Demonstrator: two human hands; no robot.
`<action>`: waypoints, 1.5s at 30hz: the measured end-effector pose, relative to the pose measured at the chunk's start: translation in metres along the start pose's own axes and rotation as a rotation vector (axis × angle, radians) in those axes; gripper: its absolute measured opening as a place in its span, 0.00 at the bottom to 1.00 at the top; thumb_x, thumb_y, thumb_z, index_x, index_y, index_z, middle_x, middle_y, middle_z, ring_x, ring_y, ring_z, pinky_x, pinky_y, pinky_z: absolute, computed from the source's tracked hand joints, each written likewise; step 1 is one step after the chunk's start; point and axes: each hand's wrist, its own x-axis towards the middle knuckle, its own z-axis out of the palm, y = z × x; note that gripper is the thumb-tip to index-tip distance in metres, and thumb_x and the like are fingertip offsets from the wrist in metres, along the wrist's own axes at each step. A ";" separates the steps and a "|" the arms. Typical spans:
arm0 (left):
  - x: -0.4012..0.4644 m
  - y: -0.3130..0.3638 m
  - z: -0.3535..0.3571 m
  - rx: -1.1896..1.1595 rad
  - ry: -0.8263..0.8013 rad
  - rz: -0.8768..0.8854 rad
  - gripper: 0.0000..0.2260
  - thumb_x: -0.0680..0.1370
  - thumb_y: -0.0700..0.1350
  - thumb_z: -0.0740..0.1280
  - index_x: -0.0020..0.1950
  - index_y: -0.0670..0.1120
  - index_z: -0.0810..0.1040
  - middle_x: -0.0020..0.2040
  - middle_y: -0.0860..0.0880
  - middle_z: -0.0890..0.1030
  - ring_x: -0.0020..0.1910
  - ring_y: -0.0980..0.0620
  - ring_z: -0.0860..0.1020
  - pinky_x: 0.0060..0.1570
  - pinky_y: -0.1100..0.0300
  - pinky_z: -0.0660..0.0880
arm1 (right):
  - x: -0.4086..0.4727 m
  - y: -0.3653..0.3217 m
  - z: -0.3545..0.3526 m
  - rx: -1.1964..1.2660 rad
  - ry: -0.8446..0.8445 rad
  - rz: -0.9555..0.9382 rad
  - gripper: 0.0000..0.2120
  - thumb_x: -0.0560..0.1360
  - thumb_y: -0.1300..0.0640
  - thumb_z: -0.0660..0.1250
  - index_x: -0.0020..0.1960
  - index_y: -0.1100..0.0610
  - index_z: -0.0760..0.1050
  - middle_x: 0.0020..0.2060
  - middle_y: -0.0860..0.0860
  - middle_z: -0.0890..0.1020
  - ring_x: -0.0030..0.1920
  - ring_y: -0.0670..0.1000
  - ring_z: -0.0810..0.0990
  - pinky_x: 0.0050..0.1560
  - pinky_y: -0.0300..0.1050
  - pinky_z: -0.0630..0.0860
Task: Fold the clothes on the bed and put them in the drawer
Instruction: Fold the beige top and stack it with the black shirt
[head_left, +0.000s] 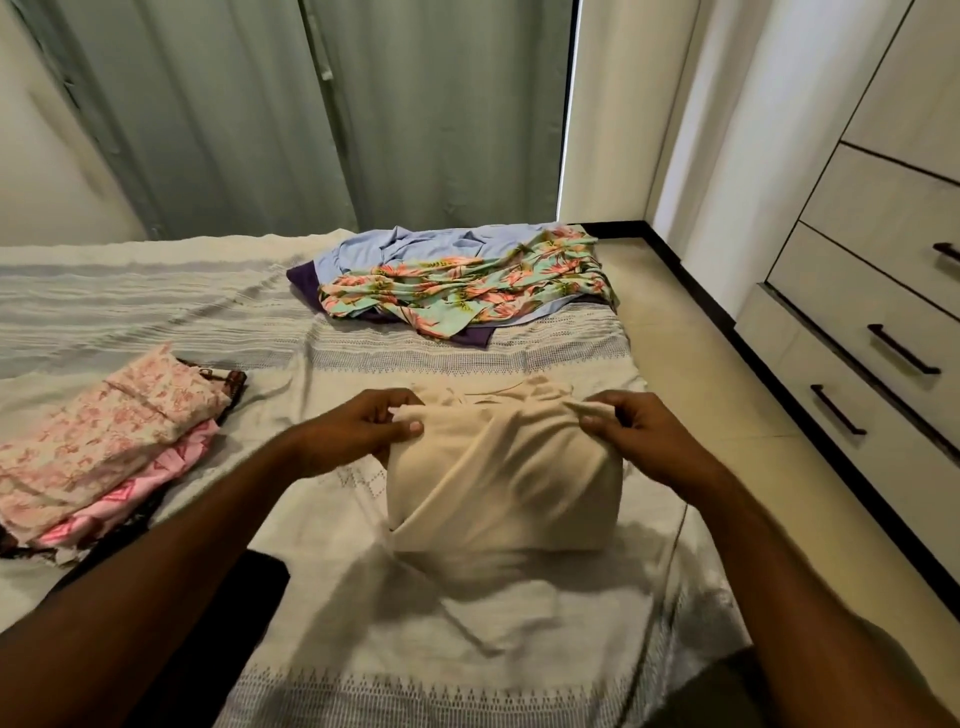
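Observation:
A cream garment lies half folded on the bed right in front of me, its near part doubled over. My left hand pinches its upper left corner between thumb and fingers. My right hand pinches the upper right corner the same way. Both corners are lifted a little off the bedcover. At the far side of the bed lies an unfolded heap: a floral turquoise garment over a light blue one and a purple one. The drawers with dark handles stand at the right, all closed.
A stack of folded pink and patterned clothes sits at the bed's left edge. Grey-green curtains hang behind the bed. A strip of tiled floor runs between the bed and the drawer unit.

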 end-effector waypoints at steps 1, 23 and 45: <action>0.014 0.001 -0.006 0.016 0.045 0.000 0.10 0.81 0.45 0.68 0.59 0.40 0.78 0.52 0.37 0.83 0.48 0.44 0.82 0.43 0.50 0.79 | 0.015 -0.003 -0.003 -0.037 0.033 -0.004 0.06 0.78 0.61 0.70 0.54 0.56 0.83 0.46 0.51 0.86 0.47 0.48 0.83 0.47 0.42 0.78; 0.161 -0.076 -0.024 0.066 0.444 -0.604 0.27 0.73 0.41 0.78 0.66 0.32 0.70 0.48 0.37 0.78 0.43 0.44 0.79 0.37 0.53 0.76 | 0.161 0.084 0.043 0.086 0.174 0.593 0.17 0.72 0.56 0.78 0.51 0.68 0.79 0.42 0.59 0.83 0.41 0.57 0.82 0.45 0.48 0.78; -0.046 -0.106 0.010 -0.252 0.683 -0.222 0.17 0.74 0.25 0.67 0.39 0.45 0.87 0.35 0.42 0.83 0.34 0.46 0.80 0.32 0.59 0.77 | -0.021 0.059 0.133 -0.465 -0.292 -0.375 0.13 0.61 0.53 0.60 0.45 0.45 0.76 0.40 0.46 0.80 0.43 0.53 0.79 0.46 0.49 0.75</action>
